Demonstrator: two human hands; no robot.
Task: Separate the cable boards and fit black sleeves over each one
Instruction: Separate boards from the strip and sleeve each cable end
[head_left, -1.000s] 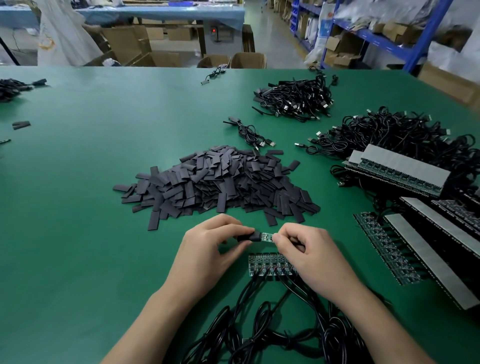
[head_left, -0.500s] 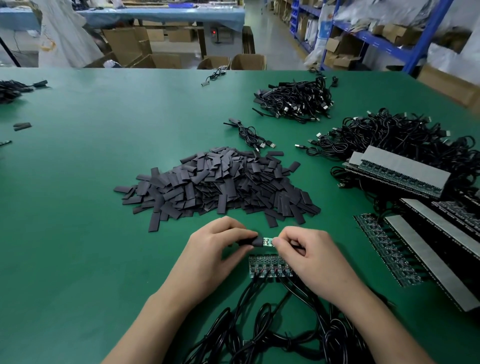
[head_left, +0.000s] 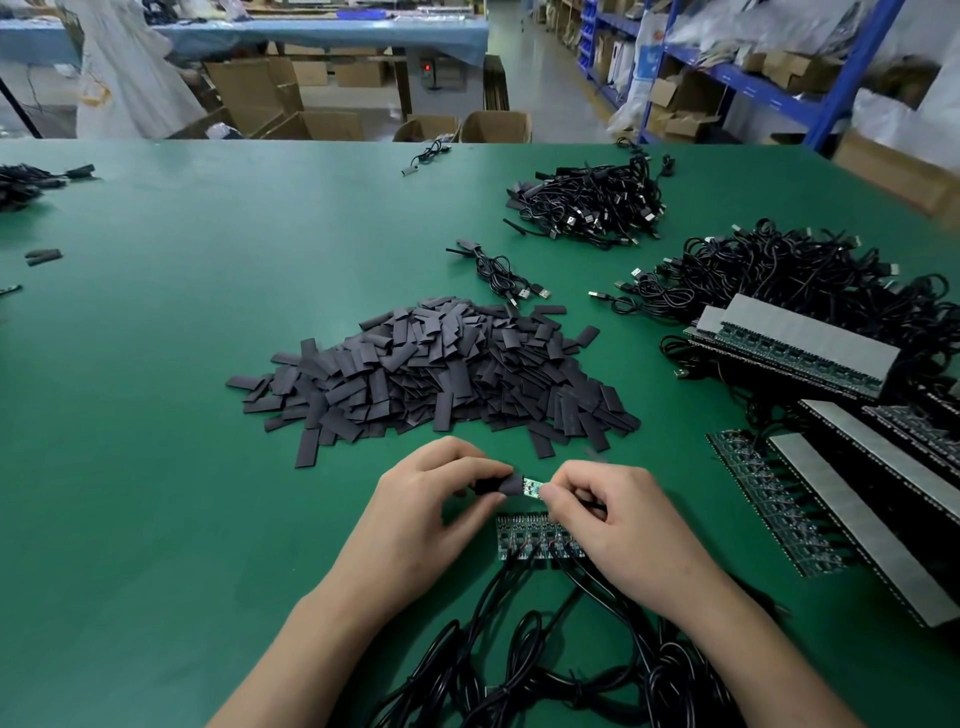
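Low centre of the frame, just above the counter (head_left: 156, 415): pinching a black sleeve (head_left: 501, 486) in the left hand (head_left: 415, 514) and a small green cable board (head_left: 532, 488) in the right hand (head_left: 618, 525), gripped at its right end. Both held left-to-right on one line, meeting at the board's left end, with bare board showing between the hands. Hard to tell whether already overlapping. Likely calls for a straight push along that axis. Just below: the unsplit strip of boards (head_left: 535, 535). Above: the heap of spare sleeves (head_left: 436, 374).
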